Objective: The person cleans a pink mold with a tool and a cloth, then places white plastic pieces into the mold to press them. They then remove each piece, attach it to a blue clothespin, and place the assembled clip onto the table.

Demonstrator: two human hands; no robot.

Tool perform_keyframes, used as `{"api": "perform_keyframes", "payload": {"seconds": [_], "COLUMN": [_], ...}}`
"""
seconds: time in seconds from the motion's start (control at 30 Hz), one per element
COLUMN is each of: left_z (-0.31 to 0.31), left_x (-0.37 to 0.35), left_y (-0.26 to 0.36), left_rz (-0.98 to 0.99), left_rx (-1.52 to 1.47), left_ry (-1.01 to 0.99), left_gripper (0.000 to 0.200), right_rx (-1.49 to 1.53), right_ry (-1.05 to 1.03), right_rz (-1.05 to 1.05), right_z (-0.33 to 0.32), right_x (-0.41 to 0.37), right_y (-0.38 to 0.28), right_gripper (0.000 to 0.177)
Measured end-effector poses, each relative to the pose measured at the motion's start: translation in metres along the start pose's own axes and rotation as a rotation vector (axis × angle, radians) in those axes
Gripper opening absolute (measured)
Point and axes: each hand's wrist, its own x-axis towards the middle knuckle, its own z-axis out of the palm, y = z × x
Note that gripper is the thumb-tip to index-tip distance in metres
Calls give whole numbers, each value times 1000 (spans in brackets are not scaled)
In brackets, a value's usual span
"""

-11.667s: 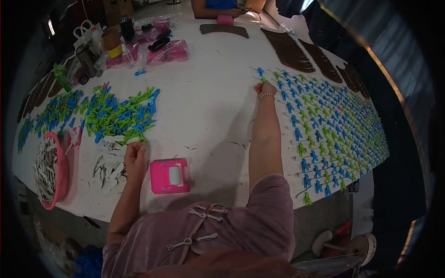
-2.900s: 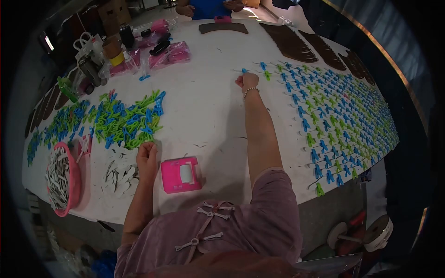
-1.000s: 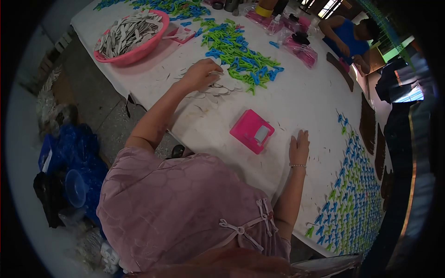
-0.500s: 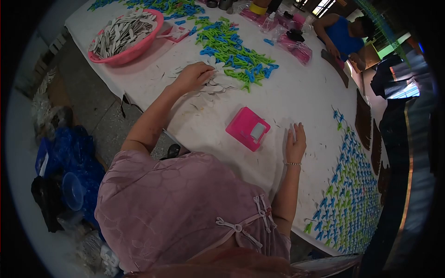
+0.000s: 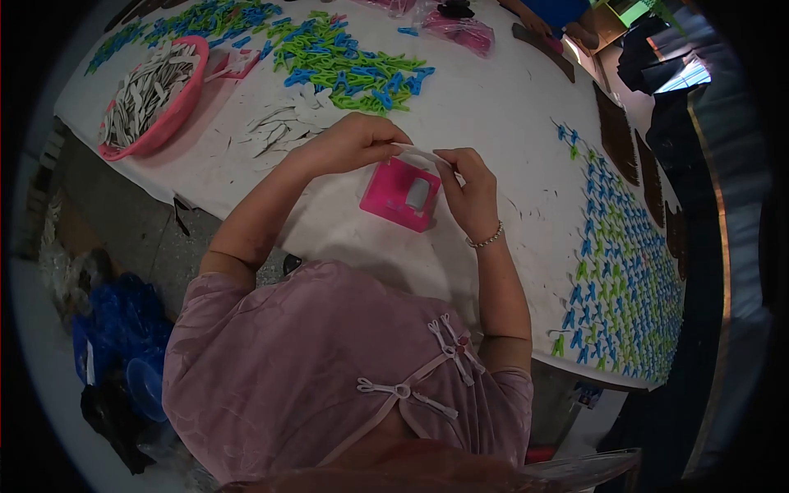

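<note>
A thin, flat white piece stretches between my two hands. My left hand pinches its left end, and the fingers of my right hand are closed on its right end. Just below it on the table sits a square pink box with a grey insert in its top. A loose spread of similar white flat pieces lies beyond my left forearm. Behind that is a heap of green and blue clothespins.
A pink basin full of white pieces stands at the left edge of the white table. Many clothespins lie in rows at the right. Brown strips border the far right edge. Another person's hand shows at the top.
My left hand has left the spread of white pieces and come right, now with a white piece. My right hand has risen from the table to meet it. The view has shifted.
</note>
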Motion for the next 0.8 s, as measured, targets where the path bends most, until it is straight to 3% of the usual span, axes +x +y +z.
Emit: {"api": "perform_keyframes", "payload": {"seconds": [0.1, 0.17, 0.27, 0.33, 0.43, 0.8], "left_z": [11, 22, 35, 41, 38, 39], "left_x": [2, 1, -1, -1, -4, -19], "left_y": [-7, -7, -3, -6, -3, -1], "left_rz": [47, 42, -145, 30, 128, 161], "left_rx": [-77, -166, -445, -260, -92, 56], "left_ry": [77, 139, 219, 293, 271, 278], "left_gripper": [15, 13, 10, 7, 8, 10], "right_rx": [144, 135, 102, 79, 23, -44], "right_ry": [-56, -74, -34, 17, 41, 8], "right_rz": [177, 167, 117, 83, 22, -48], "right_z": [-1, 0, 11, 20, 29, 33], "right_x": [-12, -19, -29, -34, -38, -42], "right_y": [6, 11, 19, 21, 26, 28], "right_gripper": [13, 12, 11, 11, 12, 15]}}
